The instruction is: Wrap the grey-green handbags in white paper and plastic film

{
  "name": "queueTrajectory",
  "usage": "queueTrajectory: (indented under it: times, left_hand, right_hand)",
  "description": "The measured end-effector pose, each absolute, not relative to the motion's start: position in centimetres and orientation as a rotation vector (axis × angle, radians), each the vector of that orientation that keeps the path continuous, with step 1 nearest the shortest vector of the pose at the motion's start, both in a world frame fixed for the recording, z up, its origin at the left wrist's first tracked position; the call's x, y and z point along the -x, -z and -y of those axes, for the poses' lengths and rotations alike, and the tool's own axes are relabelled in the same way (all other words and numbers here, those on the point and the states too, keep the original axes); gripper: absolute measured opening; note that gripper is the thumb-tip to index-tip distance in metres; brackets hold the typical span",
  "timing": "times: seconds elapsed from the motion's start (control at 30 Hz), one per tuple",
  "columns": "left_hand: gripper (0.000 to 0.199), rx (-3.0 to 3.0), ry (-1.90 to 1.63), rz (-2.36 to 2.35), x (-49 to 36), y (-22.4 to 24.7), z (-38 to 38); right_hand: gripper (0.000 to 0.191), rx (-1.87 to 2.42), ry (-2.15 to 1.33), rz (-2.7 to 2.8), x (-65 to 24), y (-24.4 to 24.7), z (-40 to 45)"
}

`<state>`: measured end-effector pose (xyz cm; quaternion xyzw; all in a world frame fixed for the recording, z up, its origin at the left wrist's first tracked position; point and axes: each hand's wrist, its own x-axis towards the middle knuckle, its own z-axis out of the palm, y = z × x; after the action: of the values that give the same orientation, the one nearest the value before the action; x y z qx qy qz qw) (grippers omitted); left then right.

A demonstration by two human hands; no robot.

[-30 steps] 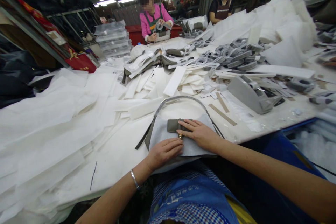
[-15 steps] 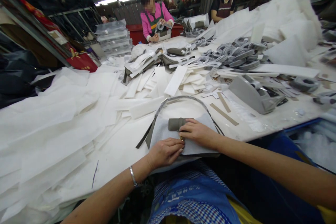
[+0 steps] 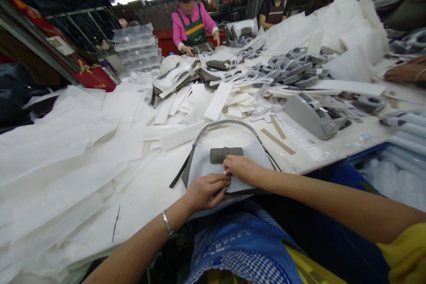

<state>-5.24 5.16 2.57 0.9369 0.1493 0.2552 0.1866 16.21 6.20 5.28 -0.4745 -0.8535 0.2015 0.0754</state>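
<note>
A grey handbag (image 3: 199, 159) lies in front of me at the table edge, its face covered by a pale sheet. Its wrapped handle (image 3: 229, 122) arches away from me, and a dark grey-green tab (image 3: 218, 155) crosses the upper face. My left hand (image 3: 207, 191) rests on the lower part of the bag with thumb and fingers pinched together. Just below the tab, my right hand (image 3: 245, 170) bends its fingers in a pinch against the left fingertips. Whatever sits between the fingertips is hidden.
White foam sheets (image 3: 66, 155) spread over the left side. Foam strips (image 3: 218, 102), grey rolled straps (image 3: 293, 69) and another grey bag (image 3: 308, 113) lie beyond. A co-worker in pink (image 3: 193, 22) handles a bag across the table. Another person's hand (image 3: 408, 70) appears at right.
My right fingers have drawn down off the tab and curled in beside my left fingertips, covering a small gold-coloured metal piece. The co-worker in pink has lowered a bag onto the table.
</note>
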Motion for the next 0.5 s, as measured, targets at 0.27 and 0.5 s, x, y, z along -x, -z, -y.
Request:
queueTrajectory:
  times: [0.27,0.5]
  left_hand:
    - [0.034,-2.640,-0.695,-0.390,5.1,-2.9,-5.1]
    - [0.041,-2.696,-0.543,-0.422,5.9,-3.1,-4.5]
  right_hand:
    - [0.065,1.183,-0.292,2.626,-20.5,-5.8,-0.6]
    - [0.071,1.138,0.055,2.680,-22.6,-0.7,1.3]
